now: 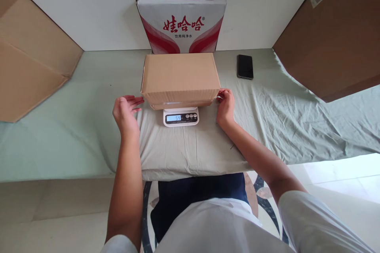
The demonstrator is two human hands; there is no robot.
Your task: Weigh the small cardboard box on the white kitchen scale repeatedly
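Observation:
A closed brown cardboard box point(180, 74) rests on a small white digital scale point(181, 123), hiding most of its platform. The scale's lit display point(173, 118) shows digits that look like 54. To the box's left, my left hand point(127, 112) is open, its fingers stretched toward the lower left corner with the tips close to the cardboard. My right hand point(226, 106) is by the lower right corner, fingers loosely bent and apart, tips at or very near the box's side. Whether either hand touches the box is hard to tell.
A white and red printed carton point(181, 16) stands behind the box, against white panels. A black phone point(245, 67) lies to the right on the green cloth point(89, 126). Large cardboard boxes stand at left point(32, 55) and right point(338, 39). The cloth's front edge lies near my body.

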